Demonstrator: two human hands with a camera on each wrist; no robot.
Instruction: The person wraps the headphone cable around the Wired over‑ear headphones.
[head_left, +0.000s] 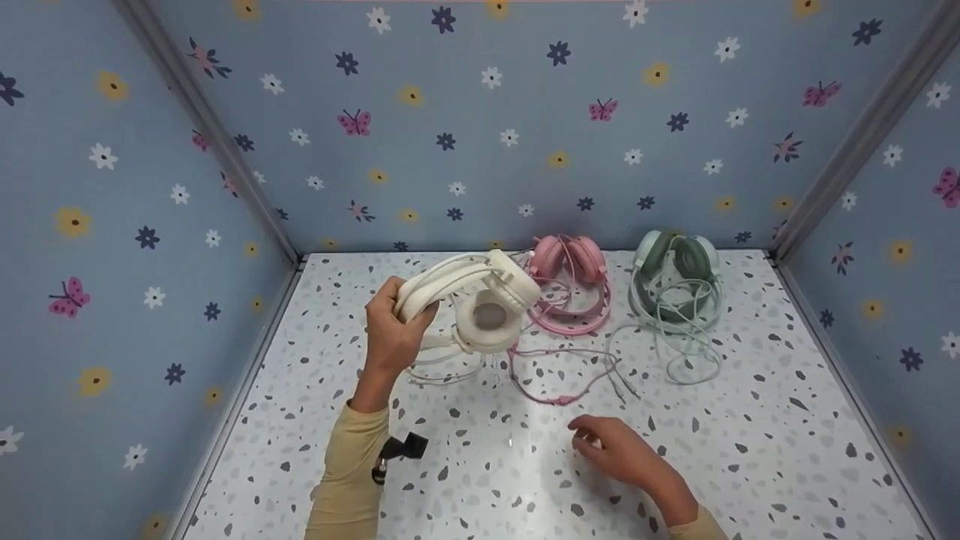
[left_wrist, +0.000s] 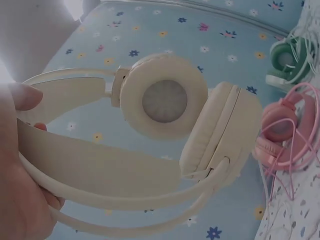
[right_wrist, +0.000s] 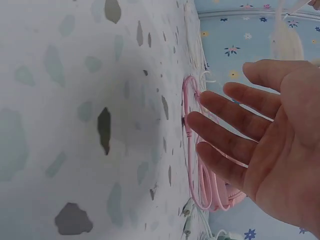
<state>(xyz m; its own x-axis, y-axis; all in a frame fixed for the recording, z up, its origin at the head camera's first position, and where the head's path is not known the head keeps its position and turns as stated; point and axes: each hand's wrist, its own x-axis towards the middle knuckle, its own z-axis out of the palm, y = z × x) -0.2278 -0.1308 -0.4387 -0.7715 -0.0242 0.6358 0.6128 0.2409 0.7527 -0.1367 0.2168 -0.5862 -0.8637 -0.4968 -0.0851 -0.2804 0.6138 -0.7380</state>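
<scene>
My left hand (head_left: 395,330) grips a pair of cream-white headphones (head_left: 491,315) by the headband, holding them above the table. In the left wrist view the fingers wrap the headband, and both round ear cups (left_wrist: 165,97) point away from the hand. The white cable hangs below toward the tabletop. My right hand (head_left: 619,450) is over the front of the table with loosely bent fingers and nothing in it; the right wrist view shows its bare palm (right_wrist: 280,145). Nearest to it lies the pink cable (head_left: 562,400) of the pink headphones (head_left: 571,330).
Pink headphones and green headphones (head_left: 675,255) lie side by side along the back wall, their cables loosely tangled in front. The speckled white table (head_left: 480,480) is enclosed by blue flowered panels (head_left: 465,97) at the back and both sides.
</scene>
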